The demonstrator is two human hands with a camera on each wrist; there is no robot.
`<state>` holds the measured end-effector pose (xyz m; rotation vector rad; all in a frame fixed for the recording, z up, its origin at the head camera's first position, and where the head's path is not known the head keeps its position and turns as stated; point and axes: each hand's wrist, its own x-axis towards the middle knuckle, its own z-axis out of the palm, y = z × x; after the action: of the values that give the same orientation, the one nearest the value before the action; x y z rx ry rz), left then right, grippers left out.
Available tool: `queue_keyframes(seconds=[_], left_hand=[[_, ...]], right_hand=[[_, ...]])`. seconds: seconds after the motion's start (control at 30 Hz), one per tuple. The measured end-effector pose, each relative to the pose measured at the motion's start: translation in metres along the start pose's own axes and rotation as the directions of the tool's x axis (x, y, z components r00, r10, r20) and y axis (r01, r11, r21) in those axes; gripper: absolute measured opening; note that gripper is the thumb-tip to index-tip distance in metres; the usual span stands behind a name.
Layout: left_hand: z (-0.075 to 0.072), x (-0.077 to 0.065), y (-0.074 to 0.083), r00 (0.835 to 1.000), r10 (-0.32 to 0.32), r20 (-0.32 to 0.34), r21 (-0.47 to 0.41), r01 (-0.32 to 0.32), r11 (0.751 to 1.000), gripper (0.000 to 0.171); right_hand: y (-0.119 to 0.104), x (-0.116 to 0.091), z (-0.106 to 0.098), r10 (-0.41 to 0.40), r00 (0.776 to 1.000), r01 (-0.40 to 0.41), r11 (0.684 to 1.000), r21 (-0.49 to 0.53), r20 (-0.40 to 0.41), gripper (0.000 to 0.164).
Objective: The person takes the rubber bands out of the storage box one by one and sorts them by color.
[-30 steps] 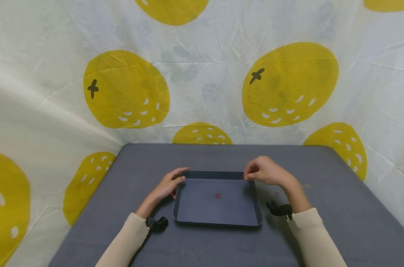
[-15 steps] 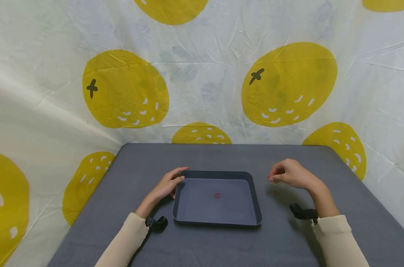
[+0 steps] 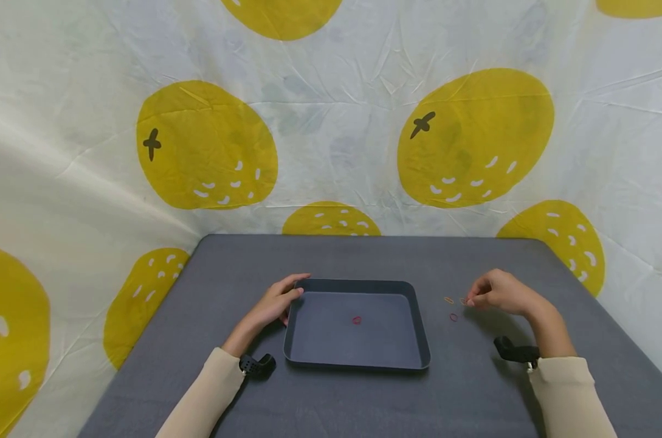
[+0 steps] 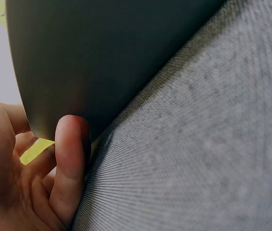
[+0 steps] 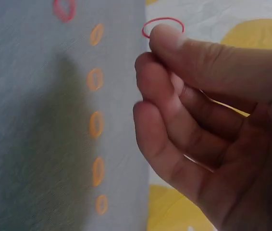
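My left hand (image 3: 273,304) holds the far left corner of a dark rectangular baking tray (image 3: 385,344), with the thumb over the rim. The left wrist view shows a fingertip (image 4: 70,144) against the tray's outer wall (image 4: 92,53). A red rubber band (image 3: 357,320) lies on the tray's floor. Right of the tray, my right hand (image 3: 503,293) hovers low over the table. Its thumb and forefinger pinch another red rubber band (image 5: 164,19), seen as a loop behind the thumb (image 5: 169,41).
Several orange rubber bands (image 5: 96,124) lie in a row on the grey table near my right hand, the nearest to the tray being one orange band (image 3: 448,300). A reddish band (image 3: 453,317) lies just before them. A white curtain (image 3: 336,152) with yellow fruit prints hangs behind the table.
My right hand has moved right, from above the tray's far right corner to over the table beyond the orange bands, with the red rubber band still pinched. The left hand and tray stay put.
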<state>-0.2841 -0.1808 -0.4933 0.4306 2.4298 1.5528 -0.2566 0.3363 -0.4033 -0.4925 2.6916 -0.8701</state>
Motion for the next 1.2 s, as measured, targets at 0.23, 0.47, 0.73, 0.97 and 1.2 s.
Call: queue_keyframes(seconds=[0.23,0.47,0.73,0.97,1.2], left_hand=[[0.001,0.000,0.000,1.000,-0.007,-0.002,-0.003,0.007,1.000,0.045],[0.002,0.000,-0.001,1.000,0.004,0.005,-0.009,-0.004,1.000,0.046],[0.001,-0.001,-0.003,1.000,0.019,0.005,0.000,-0.019,1.000,0.046],[-0.001,-0.003,-0.001,1.000,0.015,0.003,0.000,-0.015,1.000,0.046],[0.000,-0.002,-0.001,1.000,0.015,0.007,-0.004,-0.015,1.000,0.046]], right_hand=[[0.012,0.003,0.006,0.009,1.000,-0.009,1.000,0.004,0.028,0.008],[0.017,0.004,0.013,0.010,0.995,-0.015,0.998,0.053,0.096,0.005],[0.019,0.003,0.018,0.020,0.991,-0.031,0.996,0.078,0.136,0.005],[0.018,0.003,0.020,0.045,0.988,-0.056,0.996,0.071,0.145,0.006],[0.015,0.001,0.019,0.082,0.987,-0.092,0.994,0.065,0.135,0.006]])
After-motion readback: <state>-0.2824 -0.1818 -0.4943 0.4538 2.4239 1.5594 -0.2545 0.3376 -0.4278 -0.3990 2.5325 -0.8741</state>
